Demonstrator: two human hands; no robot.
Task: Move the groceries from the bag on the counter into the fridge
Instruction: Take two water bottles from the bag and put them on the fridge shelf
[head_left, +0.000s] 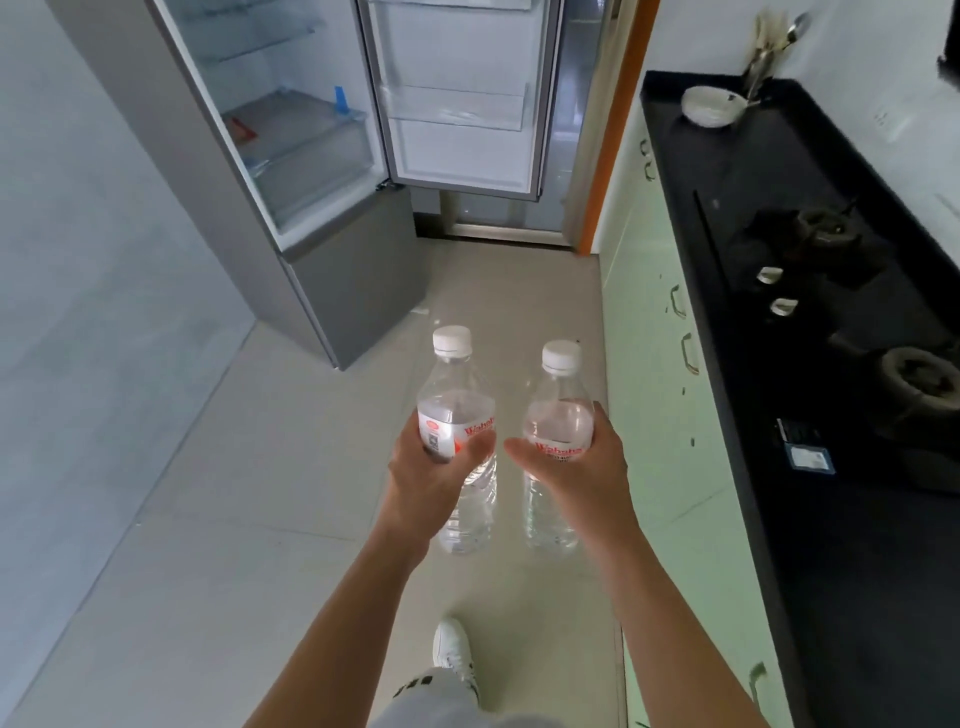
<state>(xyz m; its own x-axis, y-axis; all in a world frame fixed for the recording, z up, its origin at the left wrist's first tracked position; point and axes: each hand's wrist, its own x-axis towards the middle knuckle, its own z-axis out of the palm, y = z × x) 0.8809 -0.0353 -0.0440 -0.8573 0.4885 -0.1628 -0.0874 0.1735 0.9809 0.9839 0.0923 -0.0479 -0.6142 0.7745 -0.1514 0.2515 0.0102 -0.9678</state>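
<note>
I hold two clear water bottles with white caps and red-lettered labels upright over the floor. My left hand (434, 475) grips the left bottle (457, 395) around its label. My right hand (574, 470) grips the right bottle (560, 410) the same way. The grey fridge (353, 270) stands ahead at the left with its upper door (460, 98) swung open. Glass shelves and a clear drawer (306, 150) show inside, and white door bins sit on the open door. The grocery bag is not in view.
A black counter (852, 519) with a gas hob (841, 270) runs along the right over pale green cabinets (654, 405). A white bowl (711, 106) and a utensil holder (761, 57) stand at its far end. The tiled floor (249, 493) leads to the fridge.
</note>
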